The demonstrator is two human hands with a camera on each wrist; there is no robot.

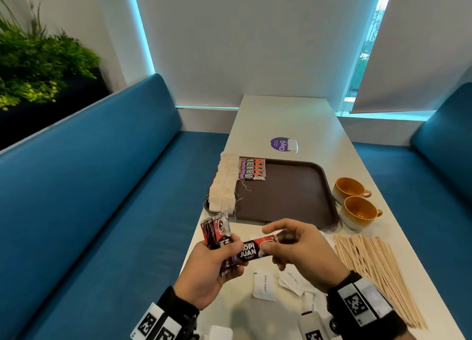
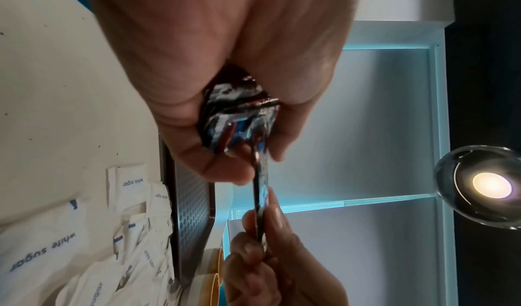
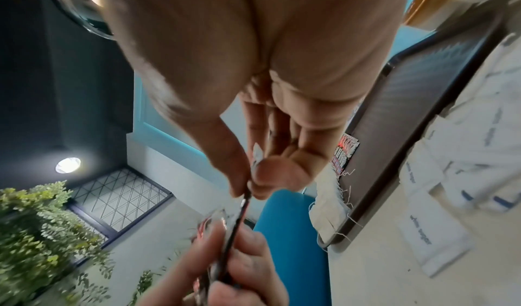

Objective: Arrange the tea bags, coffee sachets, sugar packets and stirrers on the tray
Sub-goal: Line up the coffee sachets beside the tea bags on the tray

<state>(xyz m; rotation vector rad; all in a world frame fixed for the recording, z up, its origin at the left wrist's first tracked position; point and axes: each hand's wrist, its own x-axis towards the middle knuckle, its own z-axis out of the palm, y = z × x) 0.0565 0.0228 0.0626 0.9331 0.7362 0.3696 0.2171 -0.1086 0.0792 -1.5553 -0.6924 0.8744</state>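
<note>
My left hand point(image 1: 217, 263) grips a bunch of red-and-black coffee sachets point(image 1: 215, 233) above the table's near left edge. One sachet point(image 1: 255, 249) sticks out sideways from the bunch, and my right hand point(image 1: 288, 245) pinches its far end between thumb and fingers. Both wrist views show that sachet point(image 2: 260, 190) point(image 3: 239, 212) edge-on between the two hands. The brown tray point(image 1: 286, 194) lies beyond, with a row of tea bags point(image 1: 223, 184) on its left rim and several coffee sachets point(image 1: 252, 168) at its far left corner. White sugar packets point(image 1: 265, 283) lie under my hands. Wooden stirrers point(image 1: 378, 270) lie at the right.
Two orange cups point(image 1: 355, 199) stand right of the tray. A purple round sticker point(image 1: 281, 144) is on the table behind the tray. Blue benches point(image 1: 102, 186) run along both sides of the narrow white table point(image 1: 293, 120). A plant point(image 1: 33, 59) is at the far left.
</note>
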